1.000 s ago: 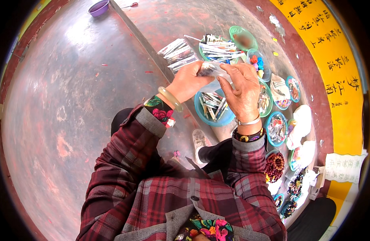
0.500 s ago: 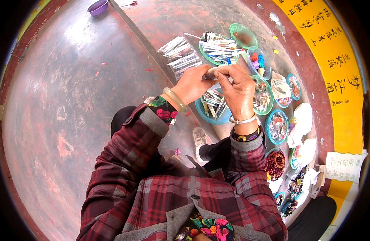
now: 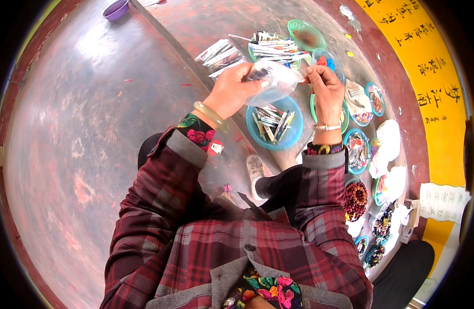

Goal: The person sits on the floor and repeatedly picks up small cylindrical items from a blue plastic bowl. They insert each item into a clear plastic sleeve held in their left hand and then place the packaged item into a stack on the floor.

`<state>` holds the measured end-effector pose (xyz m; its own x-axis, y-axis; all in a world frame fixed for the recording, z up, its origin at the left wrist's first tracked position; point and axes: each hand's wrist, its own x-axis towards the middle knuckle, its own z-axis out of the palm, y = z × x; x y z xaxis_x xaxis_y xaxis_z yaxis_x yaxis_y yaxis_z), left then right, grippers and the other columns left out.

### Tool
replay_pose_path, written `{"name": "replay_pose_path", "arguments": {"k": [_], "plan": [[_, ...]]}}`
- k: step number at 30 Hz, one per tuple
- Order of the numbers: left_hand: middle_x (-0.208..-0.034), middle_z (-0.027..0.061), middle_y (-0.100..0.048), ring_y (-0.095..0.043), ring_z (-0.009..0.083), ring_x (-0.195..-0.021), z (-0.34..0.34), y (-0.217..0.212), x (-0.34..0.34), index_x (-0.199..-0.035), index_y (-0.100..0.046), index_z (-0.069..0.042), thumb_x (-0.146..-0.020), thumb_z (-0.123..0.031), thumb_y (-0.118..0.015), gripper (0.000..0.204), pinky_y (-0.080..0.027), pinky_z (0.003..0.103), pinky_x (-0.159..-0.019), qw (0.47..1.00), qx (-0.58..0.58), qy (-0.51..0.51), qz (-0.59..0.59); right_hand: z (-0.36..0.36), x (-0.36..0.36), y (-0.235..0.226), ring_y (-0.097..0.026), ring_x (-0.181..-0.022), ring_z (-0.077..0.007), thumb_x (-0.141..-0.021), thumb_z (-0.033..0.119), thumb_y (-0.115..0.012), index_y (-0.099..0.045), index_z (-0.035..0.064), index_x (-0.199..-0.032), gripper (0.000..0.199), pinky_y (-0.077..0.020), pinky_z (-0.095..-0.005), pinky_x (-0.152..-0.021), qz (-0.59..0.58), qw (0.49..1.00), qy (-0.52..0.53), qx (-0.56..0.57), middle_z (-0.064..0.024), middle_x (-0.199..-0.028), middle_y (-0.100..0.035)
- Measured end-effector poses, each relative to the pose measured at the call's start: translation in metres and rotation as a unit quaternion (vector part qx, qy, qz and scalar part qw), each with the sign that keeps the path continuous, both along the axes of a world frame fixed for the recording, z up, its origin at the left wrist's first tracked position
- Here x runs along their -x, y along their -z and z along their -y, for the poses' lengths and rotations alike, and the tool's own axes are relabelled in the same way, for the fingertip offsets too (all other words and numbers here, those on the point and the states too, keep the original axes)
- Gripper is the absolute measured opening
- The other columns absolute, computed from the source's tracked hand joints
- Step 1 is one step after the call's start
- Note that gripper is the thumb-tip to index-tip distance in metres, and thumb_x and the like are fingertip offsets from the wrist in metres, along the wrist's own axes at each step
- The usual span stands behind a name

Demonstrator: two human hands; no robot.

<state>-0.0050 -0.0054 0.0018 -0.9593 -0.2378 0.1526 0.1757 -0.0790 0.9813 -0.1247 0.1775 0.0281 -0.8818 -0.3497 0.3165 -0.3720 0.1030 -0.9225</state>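
Note:
A clear plastic bag (image 3: 275,88) is stretched between my hands, above the light blue basin (image 3: 299,133). My left hand (image 3: 229,93) grips its left side, thumb on top and fingers curled beneath. At the bag's right end, my right hand (image 3: 327,95) pinches the edge between thumb and fingers; whether something small is also in that pinch I cannot tell. Loose pens (image 3: 273,122) lie in the basin. Beyond the bag, a green basin (image 3: 297,64) holds a heap of white pens (image 3: 278,50). Plastic-wrapped bundles of pens (image 3: 219,56) lie on the floor at its left.
To the right stand several small basins with trinkets, one blue basin (image 3: 356,172) among them, and dark red beads (image 3: 355,201). A green bowl (image 3: 305,24) is at the back. A purple basin (image 3: 115,10) stands far left, beside a floor ridge (image 3: 167,38). Someone's dark-clothed leg (image 3: 407,273) shows lower right.
My hands have moved apart, the right one going right and the left one slightly left. The plastic bag, bunched up before, is now spread between them.

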Motion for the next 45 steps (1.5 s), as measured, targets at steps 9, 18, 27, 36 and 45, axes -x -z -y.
{"name": "replay_pose_path", "arguments": {"k": [9,18,27,36,45], "plan": [[-0.1,0.0022,-0.059,-0.056,0.0082,-0.089,0.005,-0.01,-0.006,-0.113,-0.055,0.002,-0.086,-0.005,-0.058,0.029,-0.048,0.024,-0.08,0.996,-0.088,0.017,0.016,-0.039,0.085,0.139,-0.062,-0.058,-0.0136,-0.074,0.019,-0.065,-0.065,-0.0005,-0.092,0.026,-0.0483,-0.0262,-0.053,0.121,0.935,-0.047,-0.329,-0.0087,-0.072,-0.066],[-0.105,0.0027,-0.057,-0.055,0.0083,-0.092,0.013,0.0,-0.003,-0.127,-0.044,0.002,-0.085,-0.005,-0.059,0.044,-0.047,0.024,-0.081,0.997,-0.063,0.044,0.015,-0.032,0.068,0.214,-0.061,-0.094,-0.0295,-0.076,0.026,-0.066,-0.058,0.0041,-0.109,0.041,-0.048,-0.0378,-0.079,0.035,0.765,-0.051,-0.642,-0.017,-0.099,-0.064],[-0.103,0.003,-0.057,-0.056,0.0085,-0.092,0.012,-0.006,-0.007,-0.132,-0.037,0.001,-0.086,-0.006,-0.06,0.052,-0.047,0.024,-0.082,0.987,-0.137,0.078,0.027,-0.024,0.069,0.218,-0.064,-0.079,-0.0274,-0.073,0.026,-0.068,-0.065,0.0027,-0.09,0.029,-0.0499,-0.0366,-0.07,0.043,0.781,-0.045,-0.621,-0.0166,-0.083,-0.065],[-0.1,0.0049,-0.058,-0.058,0.0107,-0.091,0.011,-0.007,-0.008,-0.116,-0.05,0.003,-0.086,-0.005,-0.058,0.032,-0.049,0.025,-0.081,0.977,-0.183,0.063,0.087,-0.045,0.087,0.145,-0.063,-0.056,-0.0144,-0.073,0.018,-0.065,-0.069,0.0037,-0.08,0.016,-0.0492,-0.0272,-0.054,0.15,0.92,0.017,-0.363,-0.0075,-0.065,-0.066],[-0.098,0.004,-0.059,-0.057,0.0098,-0.089,0.011,0.004,-0.004,-0.11,-0.054,0.002,-0.085,-0.007,-0.06,0.027,-0.049,0.024,-0.08,0.981,-0.141,0.056,0.12,-0.072,0.068,0.023,-0.061,-0.064,-0.011,-0.085,0.011,-0.061,-0.063,0.0024,-0.095,0.013,-0.0452,-0.0207,-0.056,0.163,0.981,0.014,0.105,-0.0036,-0.078,-0.065]]}}
